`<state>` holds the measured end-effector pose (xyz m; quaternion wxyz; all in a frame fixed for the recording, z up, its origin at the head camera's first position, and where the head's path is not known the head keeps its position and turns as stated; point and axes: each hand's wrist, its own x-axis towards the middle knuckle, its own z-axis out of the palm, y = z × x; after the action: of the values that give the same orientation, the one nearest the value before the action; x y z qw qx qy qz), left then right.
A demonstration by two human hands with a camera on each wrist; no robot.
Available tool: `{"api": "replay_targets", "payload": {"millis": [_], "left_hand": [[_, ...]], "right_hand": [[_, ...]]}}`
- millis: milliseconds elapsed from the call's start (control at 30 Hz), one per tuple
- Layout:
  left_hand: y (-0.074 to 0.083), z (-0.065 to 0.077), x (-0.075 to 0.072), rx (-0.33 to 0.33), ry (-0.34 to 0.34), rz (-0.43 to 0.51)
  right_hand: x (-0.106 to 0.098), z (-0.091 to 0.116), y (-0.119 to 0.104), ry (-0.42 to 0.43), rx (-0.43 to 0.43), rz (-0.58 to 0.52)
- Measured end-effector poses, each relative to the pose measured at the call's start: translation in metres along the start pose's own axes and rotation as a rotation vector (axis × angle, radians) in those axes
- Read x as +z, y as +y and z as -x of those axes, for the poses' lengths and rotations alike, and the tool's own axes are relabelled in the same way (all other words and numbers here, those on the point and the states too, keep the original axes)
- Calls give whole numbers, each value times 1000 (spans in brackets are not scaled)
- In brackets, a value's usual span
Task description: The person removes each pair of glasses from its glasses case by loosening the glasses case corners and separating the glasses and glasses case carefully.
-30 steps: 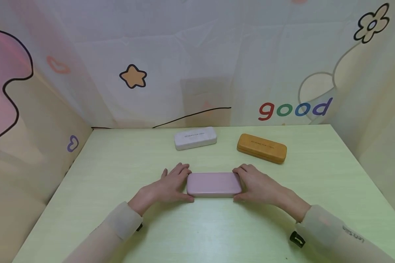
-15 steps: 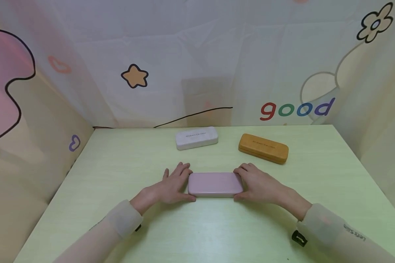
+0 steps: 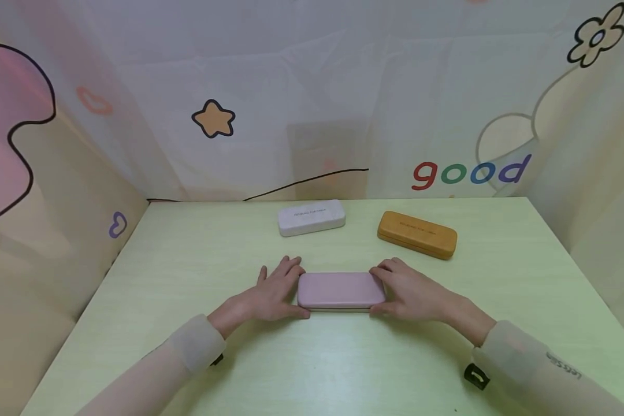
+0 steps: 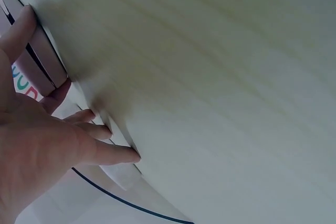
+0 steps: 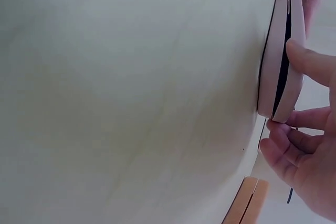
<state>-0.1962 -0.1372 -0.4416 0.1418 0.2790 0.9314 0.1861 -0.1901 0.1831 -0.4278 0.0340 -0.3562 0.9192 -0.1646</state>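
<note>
A pink glasses case (image 3: 340,289) lies flat on the table in front of me, its long side facing me. My left hand (image 3: 273,294) holds the case's left end between thumb and index finger, the other fingers spread out behind. At the right end my right hand (image 3: 421,293) grips it, with the thumb at the front and fingers at the back corner. A dark gap between lid and base shows in the right wrist view, where the right thumb (image 5: 299,56) presses on the lid's edge. The left wrist view also shows this gap in the case (image 4: 44,59).
Behind, a white glasses case (image 3: 312,218) lies near the table's back edge. To its right is an orange-brown glasses case (image 3: 417,235), set at a slant. The pale green table (image 3: 312,370) is enclosed by a printed curtain (image 3: 255,75) at the back and sides.
The pink case's lid has lifted slightly, and a thin dark line now shows along its front. Both hands keep nearly the same place; the view has shifted a little.
</note>
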Motion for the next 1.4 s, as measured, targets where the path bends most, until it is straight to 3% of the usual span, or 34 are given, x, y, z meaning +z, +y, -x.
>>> {"api": "replay_targets", "payload": {"millis": [200, 467, 767, 1400], "left_hand": [[3, 0, -1, -18, 9, 5], [2, -1, -2, -14, 20, 46], [0, -4, -1, -28, 33, 64], [4, -7, -3, -53, 56, 81]], "right_hand": [[-2, -1, 5, -17, -19, -39], [-7, -2, 10, -72, 51, -153], [-10, -6, 13, -106, 74, -232], [-13, -11, 25, -142, 26, -318]]}}
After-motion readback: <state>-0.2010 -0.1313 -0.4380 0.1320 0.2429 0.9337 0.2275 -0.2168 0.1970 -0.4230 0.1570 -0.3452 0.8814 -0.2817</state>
